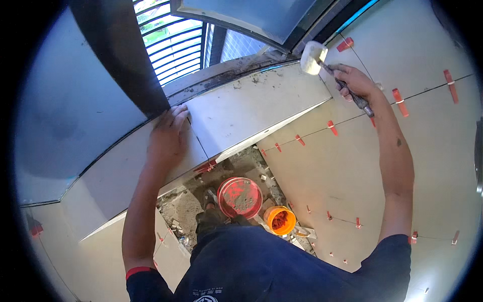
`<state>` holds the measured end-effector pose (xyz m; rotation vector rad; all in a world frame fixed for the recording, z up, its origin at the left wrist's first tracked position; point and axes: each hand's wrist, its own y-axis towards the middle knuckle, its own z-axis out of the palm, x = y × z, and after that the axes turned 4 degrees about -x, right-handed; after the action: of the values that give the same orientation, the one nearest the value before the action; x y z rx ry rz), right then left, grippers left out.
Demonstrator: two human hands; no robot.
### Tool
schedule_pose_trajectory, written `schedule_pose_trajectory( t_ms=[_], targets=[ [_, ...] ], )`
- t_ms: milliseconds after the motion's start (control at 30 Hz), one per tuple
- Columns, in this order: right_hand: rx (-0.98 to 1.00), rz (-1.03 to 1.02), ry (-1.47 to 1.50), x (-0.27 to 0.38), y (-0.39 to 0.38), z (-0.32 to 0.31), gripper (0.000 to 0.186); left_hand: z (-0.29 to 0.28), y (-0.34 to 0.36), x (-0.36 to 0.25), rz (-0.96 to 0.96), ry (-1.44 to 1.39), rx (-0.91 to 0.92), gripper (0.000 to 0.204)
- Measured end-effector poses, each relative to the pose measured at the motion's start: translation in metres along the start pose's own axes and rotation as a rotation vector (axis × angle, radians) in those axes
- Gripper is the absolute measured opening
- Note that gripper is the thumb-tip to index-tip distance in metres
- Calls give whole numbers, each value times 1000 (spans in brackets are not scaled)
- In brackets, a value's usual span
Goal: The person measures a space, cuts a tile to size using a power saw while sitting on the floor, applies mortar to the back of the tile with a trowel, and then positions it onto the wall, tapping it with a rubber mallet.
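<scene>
My right hand is closed around the dark handle of a white-headed mallet. The mallet is raised over the right end of the window sill, beside the wall tiles. My left hand lies on the sill with its fingers stretched forward, their tips by the foot of the dark window post. Just right of those fingers, a thin joint runs between two pale sill tiles. A red levelling wedge sits at the near end of that joint.
Below stands a red bucket with grey mortar inside, next to an orange bucket holding red wedges. Large beige tiles with several red wedges along their joints spread to the right. An open window sash and bars are beyond the sill.
</scene>
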<state>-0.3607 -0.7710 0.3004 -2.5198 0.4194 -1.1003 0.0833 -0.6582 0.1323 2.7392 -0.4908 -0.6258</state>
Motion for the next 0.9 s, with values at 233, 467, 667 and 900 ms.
schedule_pose_trajectory(
  t_ms=[233, 467, 667, 900],
  targets=[
    [31, -25, -106, -13, -5, 11, 37, 1, 1, -1, 19, -6, -13, 39],
    [138, -90, -225, 21, -15, 24, 38, 13, 3, 3, -43, 89, 45, 30],
    [69, -268, -4, 47, -79, 92, 38, -1, -2, 1, 44, -7, -42, 39],
    [179, -317, -79, 70, -96, 135, 40, -1, -7, 4, 22, 32, -5, 44]
  ],
)
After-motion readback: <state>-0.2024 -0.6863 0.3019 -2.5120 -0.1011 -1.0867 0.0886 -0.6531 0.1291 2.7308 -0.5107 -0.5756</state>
